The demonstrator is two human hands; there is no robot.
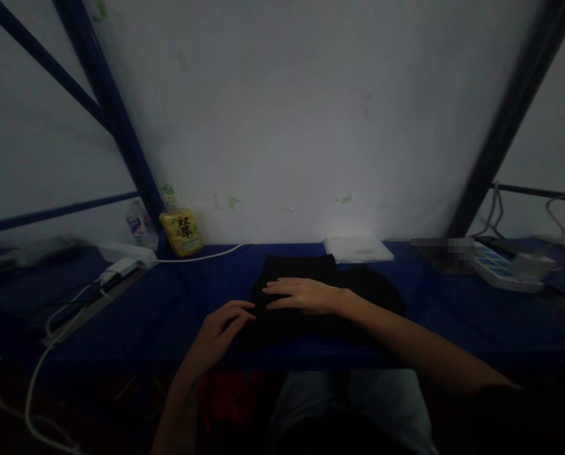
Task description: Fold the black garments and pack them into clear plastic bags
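A black cloth item (301, 268), seemingly folded, lies on the blue table (169, 322) in front of me. My right hand (306, 296) rests flat on top of it, fingers spread and pointing left. At the cloth's left edge is my left hand (223, 328), its thumb and fingers apart and the fingertips touching the dark fabric. More black fabric (370, 284) bulges out to the right, partly behind my right forearm. The dim light hides the folds and the lower edge of the cloth.
A yellow-labelled bottle (182, 232) and a clear bottle (141, 226) stand at the back left, near a white power strip (128, 254) with cables. White papers (358, 249) lie by the wall. On the right is a white-and-blue device (505, 272). Blue metal posts (121, 139) frame the table.
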